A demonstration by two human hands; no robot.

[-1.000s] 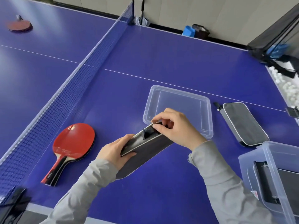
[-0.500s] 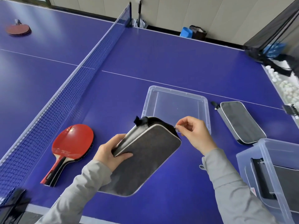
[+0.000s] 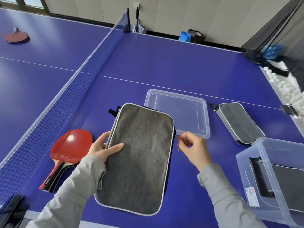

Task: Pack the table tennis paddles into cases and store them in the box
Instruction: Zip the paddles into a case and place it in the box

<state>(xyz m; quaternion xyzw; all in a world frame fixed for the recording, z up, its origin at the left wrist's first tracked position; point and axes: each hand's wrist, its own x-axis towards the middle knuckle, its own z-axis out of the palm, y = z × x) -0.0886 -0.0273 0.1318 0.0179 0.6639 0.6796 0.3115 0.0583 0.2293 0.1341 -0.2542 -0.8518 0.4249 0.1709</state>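
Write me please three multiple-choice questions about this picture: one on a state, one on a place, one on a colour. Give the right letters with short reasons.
1. The box is: A open; B shut; C upside down.
2. The near red paddle lies: A in the box; B on the table, left of the held case; C on the floor.
3. The held case is: A grey; B red; C green.
Key: 1 A, its lid lies apart on the table; 2 B, it rests flat by the net; 3 A, grey fabric with pale piping.
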